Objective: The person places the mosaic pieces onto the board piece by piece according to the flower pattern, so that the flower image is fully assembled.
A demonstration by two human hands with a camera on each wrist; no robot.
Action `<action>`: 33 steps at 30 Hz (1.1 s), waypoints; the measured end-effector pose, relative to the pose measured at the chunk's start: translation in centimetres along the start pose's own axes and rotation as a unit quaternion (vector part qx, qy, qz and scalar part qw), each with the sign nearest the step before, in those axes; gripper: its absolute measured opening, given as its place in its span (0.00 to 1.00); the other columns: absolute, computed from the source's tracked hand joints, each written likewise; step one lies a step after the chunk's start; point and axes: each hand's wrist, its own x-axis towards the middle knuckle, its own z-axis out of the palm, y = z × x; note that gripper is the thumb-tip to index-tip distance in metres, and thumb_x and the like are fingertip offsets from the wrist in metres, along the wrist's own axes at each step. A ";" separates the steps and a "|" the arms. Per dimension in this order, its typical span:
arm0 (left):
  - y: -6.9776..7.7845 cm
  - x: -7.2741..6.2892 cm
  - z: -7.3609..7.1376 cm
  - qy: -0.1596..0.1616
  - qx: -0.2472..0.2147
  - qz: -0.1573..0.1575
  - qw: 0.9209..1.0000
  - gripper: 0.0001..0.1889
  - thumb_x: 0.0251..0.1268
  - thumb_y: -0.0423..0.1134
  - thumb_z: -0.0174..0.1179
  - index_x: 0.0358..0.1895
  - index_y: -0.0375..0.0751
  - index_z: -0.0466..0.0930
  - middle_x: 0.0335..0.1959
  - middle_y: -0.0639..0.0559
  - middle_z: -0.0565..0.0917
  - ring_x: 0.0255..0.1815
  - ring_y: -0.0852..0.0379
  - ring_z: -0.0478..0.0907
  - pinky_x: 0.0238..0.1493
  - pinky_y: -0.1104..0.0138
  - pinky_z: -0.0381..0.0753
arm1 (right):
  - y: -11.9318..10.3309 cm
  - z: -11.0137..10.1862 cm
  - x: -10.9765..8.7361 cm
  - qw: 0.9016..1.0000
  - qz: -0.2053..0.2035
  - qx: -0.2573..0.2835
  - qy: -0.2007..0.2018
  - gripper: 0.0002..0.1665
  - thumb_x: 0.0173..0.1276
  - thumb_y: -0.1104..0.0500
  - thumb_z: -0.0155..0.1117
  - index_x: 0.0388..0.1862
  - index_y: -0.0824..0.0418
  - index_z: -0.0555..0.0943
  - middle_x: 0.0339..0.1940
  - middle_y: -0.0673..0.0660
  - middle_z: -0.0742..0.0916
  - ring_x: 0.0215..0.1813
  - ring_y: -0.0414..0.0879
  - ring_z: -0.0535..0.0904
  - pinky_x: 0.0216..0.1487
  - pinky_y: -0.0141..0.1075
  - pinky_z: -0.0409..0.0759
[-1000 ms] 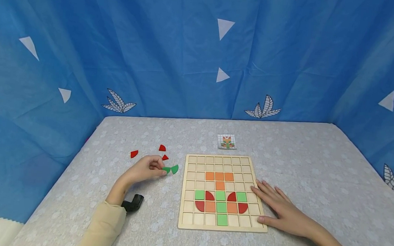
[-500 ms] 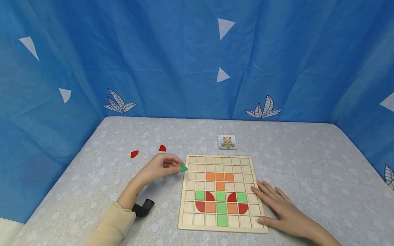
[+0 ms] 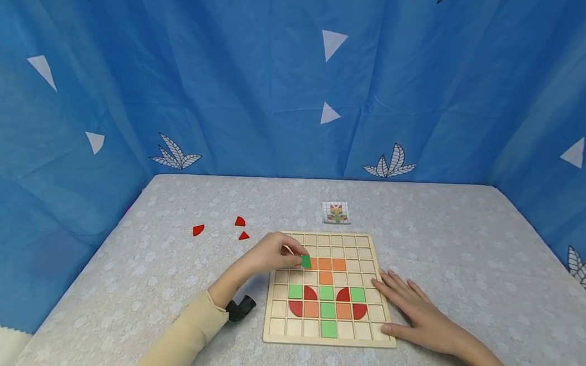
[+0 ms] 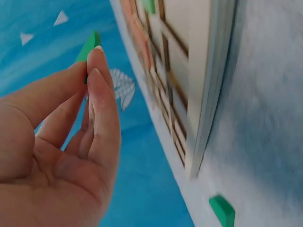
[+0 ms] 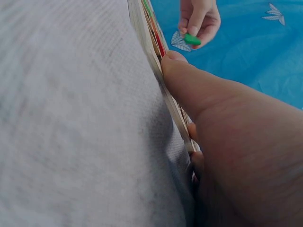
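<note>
My left hand (image 3: 274, 253) pinches a dark green quarter-circle tile (image 3: 306, 261) between thumb and fingertips. It is over the upper left part of the wooden grid board (image 3: 278, 338). In the left wrist view the green tile stands on edge, raised in the fingertips. Orange and light green squares and red quarter-circles lie in the board's cells. My right hand (image 3: 421, 317) rests at the board's right edge with its fingers spread and straight. Its thumb (image 5: 177, 64) touches the rim in the right wrist view.
Three red quarter-circle tiles (image 3: 240, 222) lie on the cloth left of the board. Another green tile (image 4: 222, 210) lies beside the board, hidden by the left hand in the head view. A small pattern card (image 3: 336, 212) lies behind the board.
The left hand has picked up a green tile from the cloth and carried it right, over the board. The right hand has stayed at the board's edge.
</note>
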 end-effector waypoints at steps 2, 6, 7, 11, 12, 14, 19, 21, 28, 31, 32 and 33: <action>0.0 0.4 0.5 0.000 0.022 0.003 1.000 0.06 0.60 0.29 0.62 0.39 0.36 0.85 0.34 0.52 0.83 0.30 0.60 0.80 0.32 0.68 0.77 | 0.0 0.0 0.0 1.000 0.000 -0.002 0.000 0.45 0.61 0.42 0.64 0.73 0.51 0.59 0.73 0.58 0.59 0.72 0.57 0.48 0.65 0.30 0.29; -0.1 0.8 1.4 0.006 0.056 -0.009 0.998 0.02 0.58 0.30 0.64 0.32 0.38 0.86 0.30 0.56 0.83 0.27 0.64 0.77 0.31 0.70 0.76 | -0.1 0.0 0.1 1.000 -0.001 -0.003 -0.002 0.45 0.61 0.42 0.64 0.74 0.52 0.59 0.73 0.59 0.59 0.72 0.58 0.48 0.65 0.30 0.29; -0.2 0.8 1.5 0.007 0.059 -0.014 0.998 0.02 0.58 0.31 0.64 0.31 0.38 0.86 0.29 0.56 0.82 0.26 0.64 0.76 0.30 0.70 0.75 | -0.1 0.0 0.1 1.000 -0.001 -0.003 -0.003 0.45 0.61 0.42 0.64 0.74 0.51 0.58 0.73 0.59 0.59 0.72 0.58 0.48 0.65 0.30 0.29; -0.1 0.8 2.0 0.010 0.063 -0.030 0.998 0.02 0.57 0.31 0.65 0.30 0.38 0.86 0.26 0.58 0.82 0.24 0.64 0.75 0.27 0.70 0.74 | -0.1 0.0 0.1 1.000 0.001 0.000 -0.005 0.45 0.62 0.42 0.63 0.74 0.51 0.58 0.73 0.59 0.59 0.73 0.57 0.47 0.65 0.30 0.29; -0.1 0.8 2.0 0.011 0.063 -0.030 0.998 0.02 0.57 0.31 0.65 0.29 0.38 0.86 0.25 0.58 0.82 0.24 0.64 0.75 0.27 0.70 0.74 | -0.1 0.0 0.1 1.000 0.002 -0.001 -0.005 0.45 0.62 0.42 0.63 0.74 0.51 0.58 0.73 0.58 0.59 0.73 0.57 0.47 0.65 0.30 0.29; 0.1 0.8 2.2 0.014 0.060 -0.028 0.998 0.02 0.57 0.30 0.65 0.29 0.37 0.86 0.24 0.57 0.82 0.23 0.64 0.75 0.27 0.70 0.74 | 0.0 0.0 0.1 1.000 0.002 -0.002 -0.004 0.45 0.62 0.42 0.63 0.74 0.51 0.58 0.73 0.58 0.59 0.73 0.56 0.47 0.65 0.30 0.29; 0.2 1.0 2.7 0.027 0.065 -0.029 0.997 0.03 0.55 0.31 0.67 0.26 0.39 0.85 0.21 0.59 0.80 0.23 0.64 0.75 0.28 0.70 0.74 | 0.2 0.1 0.0 1.000 -0.002 -0.005 -0.001 0.45 0.61 0.41 0.63 0.74 0.51 0.58 0.73 0.58 0.59 0.73 0.55 0.47 0.65 0.30 0.29; 0.2 1.1 2.9 0.035 0.069 -0.034 0.996 0.03 0.54 0.32 0.68 0.25 0.41 0.85 0.20 0.60 0.79 0.22 0.64 0.74 0.28 0.70 0.74 | 0.2 0.1 0.0 1.000 -0.003 -0.005 0.000 0.45 0.61 0.41 0.63 0.74 0.50 0.58 0.73 0.58 0.59 0.73 0.55 0.47 0.65 0.30 0.29; 0.5 0.9 3.4 0.055 0.102 -0.047 0.992 0.04 0.52 0.32 0.70 0.24 0.43 0.85 0.21 0.61 0.79 0.22 0.65 0.73 0.26 0.70 0.73 | 0.2 0.1 0.0 1.000 0.002 -0.005 0.000 0.45 0.61 0.41 0.63 0.74 0.50 0.59 0.73 0.57 0.59 0.73 0.55 0.47 0.66 0.33 0.30; 0.5 0.8 3.5 0.062 0.103 -0.046 0.992 0.04 0.51 0.32 0.70 0.23 0.43 0.85 0.21 0.60 0.78 0.21 0.65 0.73 0.25 0.70 0.73 | 0.2 0.1 0.0 1.000 0.002 -0.006 0.001 0.45 0.61 0.41 0.63 0.74 0.50 0.59 0.73 0.58 0.59 0.73 0.56 0.47 0.66 0.33 0.31; 0.5 0.8 3.6 0.064 0.099 -0.047 0.992 0.05 0.51 0.32 0.70 0.23 0.43 0.84 0.20 0.61 0.78 0.21 0.64 0.73 0.25 0.70 0.73 | 0.2 0.1 0.0 1.000 0.002 -0.006 0.001 0.45 0.61 0.41 0.63 0.74 0.50 0.59 0.73 0.58 0.59 0.73 0.56 0.47 0.66 0.33 0.31; 0.5 0.8 3.6 0.066 0.094 -0.049 0.992 0.05 0.52 0.32 0.69 0.23 0.43 0.84 0.20 0.61 0.78 0.21 0.64 0.73 0.25 0.70 0.73 | 0.2 0.1 0.0 1.000 0.002 -0.005 0.001 0.45 0.61 0.41 0.63 0.74 0.50 0.59 0.73 0.58 0.59 0.73 0.56 0.47 0.66 0.33 0.30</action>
